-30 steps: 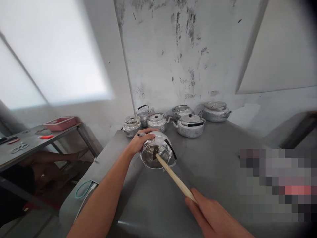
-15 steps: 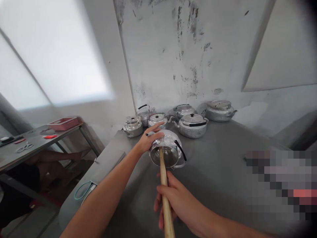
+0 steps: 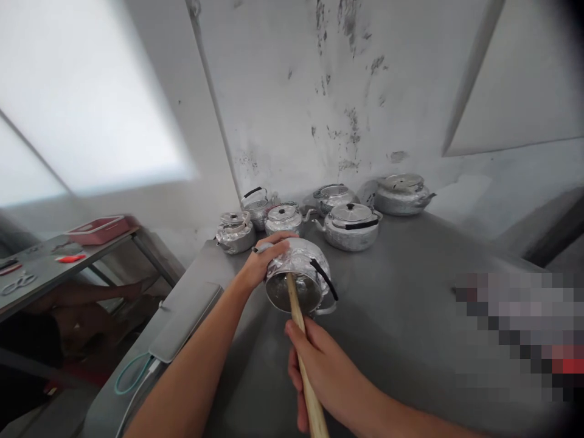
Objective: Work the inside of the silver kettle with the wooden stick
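Observation:
A dented silver metal kettle (image 3: 298, 254) lies tipped on its side, its round mouth facing me and its black-gripped handle hanging to the right. My left hand (image 3: 259, 265) is closed on the kettle's upper left side, steadying it on the table. A pale wooden stick (image 3: 294, 298) runs into the kettle's mouth; its far end is hidden inside. Around the stick's near part my right hand (image 3: 314, 353) is wrapped, thumb along the top.
Behind stand several metal kettles, including a lidded kettle (image 3: 350, 228) and a wide kettle (image 3: 401, 198). At left on the grey table (image 3: 401, 304) lies a flat grey device (image 3: 187, 322) with cables. A side table holds a pink basket (image 3: 98, 231) and scissors (image 3: 18, 283). Someone's arm (image 3: 100, 295) shows beneath it.
The view has shifted slightly, so the background sits further left. My right fingers have closed further round the stick. My left hand keeps its hold on the kettle.

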Demonstrator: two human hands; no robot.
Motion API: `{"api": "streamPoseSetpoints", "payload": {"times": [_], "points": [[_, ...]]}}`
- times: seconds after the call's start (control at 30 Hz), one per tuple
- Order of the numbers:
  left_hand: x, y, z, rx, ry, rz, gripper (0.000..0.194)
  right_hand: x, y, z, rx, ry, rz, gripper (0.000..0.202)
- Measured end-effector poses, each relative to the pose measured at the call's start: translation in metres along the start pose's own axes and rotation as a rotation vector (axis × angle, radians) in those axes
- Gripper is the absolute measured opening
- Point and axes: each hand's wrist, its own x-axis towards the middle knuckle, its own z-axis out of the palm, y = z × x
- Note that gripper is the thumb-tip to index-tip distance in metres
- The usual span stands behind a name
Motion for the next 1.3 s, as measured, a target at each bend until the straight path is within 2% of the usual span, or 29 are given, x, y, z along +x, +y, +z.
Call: {"api": "streamPoseSetpoints", "payload": {"times": [0.07, 0.2, 0.4, 0.57, 0.8, 1.0, 1.17, 1.3], "points": [[-0.002, 0.000, 0.002, 0.027, 0.036, 0.013, 0.053, 0.001, 0.003, -0.003, -0.023, 0.008, 0.017, 0.025], [-0.004, 0.003, 0.004, 0.038, 0.027, 0.032, 0.045, 0.003, 0.006, -0.007, -0.073, 0.018, 0.014, 0.030], [-0.002, -0.003, -0.001, -0.094, 0.087, -0.055, 0.050, 0.005, 0.004, -0.010, -0.120, 0.038, -0.071, 0.030], [-0.003, -0.003, 0.000, -0.053, 0.079, -0.069, 0.049, 0.006, 0.008, -0.010, -0.042, 0.047, -0.089, 0.037], [-0.004, 0.001, 0.006, 0.011, 0.068, -0.027, 0.044, 0.003, 0.011, -0.008, 0.024, 0.055, -0.020, 0.046], [-0.005, 0.003, 0.004, 0.052, 0.064, 0.003, 0.045, 0.000, 0.013, -0.003, 0.041, 0.099, 0.007, 0.052], [-0.005, 0.000, -0.001, 0.015, 0.021, -0.001, 0.049, -0.006, 0.026, -0.002, 0.120, 0.118, -0.052, 0.053], [-0.003, -0.002, -0.002, 0.016, 0.006, 0.016, 0.045, -0.011, 0.023, -0.005, 0.162, 0.157, -0.062, 0.052]]}}
